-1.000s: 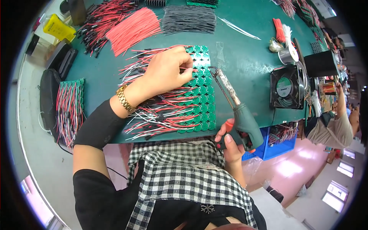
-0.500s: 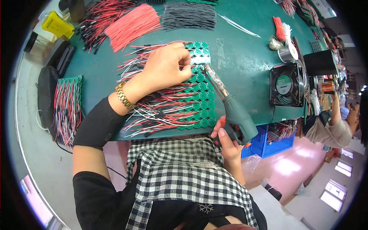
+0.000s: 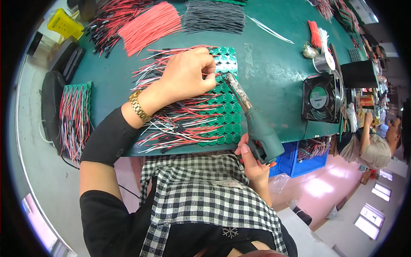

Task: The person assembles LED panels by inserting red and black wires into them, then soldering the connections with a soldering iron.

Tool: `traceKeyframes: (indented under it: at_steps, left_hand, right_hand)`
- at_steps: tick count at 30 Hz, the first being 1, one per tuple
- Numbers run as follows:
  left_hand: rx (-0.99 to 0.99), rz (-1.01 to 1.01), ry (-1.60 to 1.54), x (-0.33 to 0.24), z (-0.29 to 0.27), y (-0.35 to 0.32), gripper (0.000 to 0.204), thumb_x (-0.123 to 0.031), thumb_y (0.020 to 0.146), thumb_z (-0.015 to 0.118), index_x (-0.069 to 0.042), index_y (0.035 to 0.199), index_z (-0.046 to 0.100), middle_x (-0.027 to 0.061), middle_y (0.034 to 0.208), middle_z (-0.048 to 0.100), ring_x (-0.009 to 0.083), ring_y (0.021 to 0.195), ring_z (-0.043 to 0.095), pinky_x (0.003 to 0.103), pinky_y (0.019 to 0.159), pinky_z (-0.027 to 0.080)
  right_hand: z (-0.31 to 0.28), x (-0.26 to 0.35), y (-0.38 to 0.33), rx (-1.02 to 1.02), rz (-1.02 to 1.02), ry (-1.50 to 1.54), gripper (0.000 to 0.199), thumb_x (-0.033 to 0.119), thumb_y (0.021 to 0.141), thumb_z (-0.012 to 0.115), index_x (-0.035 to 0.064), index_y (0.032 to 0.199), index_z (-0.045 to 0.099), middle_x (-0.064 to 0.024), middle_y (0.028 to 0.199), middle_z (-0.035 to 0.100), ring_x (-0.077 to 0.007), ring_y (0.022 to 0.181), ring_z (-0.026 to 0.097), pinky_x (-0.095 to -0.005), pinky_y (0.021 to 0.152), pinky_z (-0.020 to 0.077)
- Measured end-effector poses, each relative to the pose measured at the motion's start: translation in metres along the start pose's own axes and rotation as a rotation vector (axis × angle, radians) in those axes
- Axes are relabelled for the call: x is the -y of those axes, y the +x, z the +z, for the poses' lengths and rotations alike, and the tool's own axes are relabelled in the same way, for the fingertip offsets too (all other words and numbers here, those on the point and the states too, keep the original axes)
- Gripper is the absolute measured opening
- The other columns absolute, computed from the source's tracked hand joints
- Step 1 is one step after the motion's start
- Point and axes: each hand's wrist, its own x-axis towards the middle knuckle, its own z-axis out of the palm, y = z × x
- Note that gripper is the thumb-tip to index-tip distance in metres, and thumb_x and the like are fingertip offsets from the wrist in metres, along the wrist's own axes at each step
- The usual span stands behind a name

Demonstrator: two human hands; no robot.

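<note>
A panel of round green circuit boards (image 3: 230, 118) lies on the bench before me, with red, white and black wires (image 3: 180, 124) fanning out to its left. My left hand (image 3: 190, 73) is over the panel's upper part, thumb and forefinger pinched on a thin red wire (image 3: 217, 74) at the boards. My right hand (image 3: 253, 165) grips a green soldering gun (image 3: 263, 132) from below, near the bench's front edge. The gun's stained metal barrel points up and left. Its tip is close to my left fingertips, over the boards; whether it touches the joint I cannot tell.
Bundles of red wires (image 3: 150, 28) and black wires (image 3: 214, 18) lie at the back. A second wired panel (image 3: 76, 115) is at the left. To the right stand a solder spool (image 3: 323, 62) and a fan (image 3: 320, 98). Below is a blue crate (image 3: 299, 165); another person (image 3: 372, 147) sits beyond.
The soldering gun has shifted slightly left, its body tilting more upright while its tip stays by my left fingers. My left hand keeps its pinch. The person at the right has moved an arm.
</note>
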Motion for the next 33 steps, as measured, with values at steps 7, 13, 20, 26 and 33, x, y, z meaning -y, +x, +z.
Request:
traceKeyframes:
  at_steps: [7,13,20,26,33]
  left_hand:
    - [-0.007,0.023,0.011,0.001,-0.001,0.001,0.008,-0.004,0.068,0.065,-0.002,0.068,0.057,0.0076,0.070,0.055,0.0200,0.058,0.057,0.030,0.054,0.046]
    - [0.022,-0.018,0.032,0.002,-0.002,0.001,0.007,-0.011,0.067,0.064,-0.006,0.067,0.059,0.0064,0.071,0.058,0.0253,0.066,0.060,0.037,0.058,0.048]
    - [0.004,0.003,0.033,0.002,-0.003,0.001,0.008,-0.004,0.069,0.065,-0.002,0.069,0.057,0.0067,0.070,0.054,0.0174,0.057,0.057,0.029,0.054,0.046]
    - [0.019,0.015,0.058,0.002,-0.005,0.000,0.008,-0.004,0.069,0.065,-0.002,0.071,0.057,0.0065,0.070,0.053,0.0170,0.058,0.057,0.029,0.055,0.047]
    - [0.059,0.035,-0.055,0.004,-0.012,0.000,0.008,-0.002,0.074,0.064,-0.002,0.079,0.058,0.0041,0.077,0.054,0.0126,0.061,0.054,0.026,0.054,0.044]
  right_hand:
    - [0.000,-0.008,-0.004,0.048,-0.054,0.161,0.028,0.001,0.080,0.060,-0.0012,0.108,0.055,-0.0076,0.081,0.059,-0.0134,0.066,0.057,-0.0269,0.060,0.0482]
    - [-0.004,-0.021,-0.008,0.086,-0.078,0.217,0.041,0.005,0.080,0.058,0.0002,0.119,0.048,-0.0095,0.085,0.055,-0.0150,0.068,0.054,-0.0285,0.062,0.0470]
    - [-0.004,-0.026,-0.023,-0.022,-0.134,0.254,0.040,0.015,0.085,0.059,0.0020,0.119,0.044,-0.0113,0.088,0.055,-0.0169,0.072,0.056,-0.0303,0.065,0.0479]
    - [-0.006,-0.030,-0.032,0.033,0.006,0.320,0.051,0.029,0.086,0.062,0.0035,0.124,0.040,-0.0141,0.095,0.055,-0.0207,0.082,0.057,-0.0339,0.075,0.0493]
    - [-0.005,-0.036,-0.030,-0.022,-0.056,0.402,0.057,0.031,0.085,0.064,0.0012,0.126,0.039,-0.0153,0.095,0.056,-0.0205,0.081,0.058,-0.0336,0.074,0.0502]
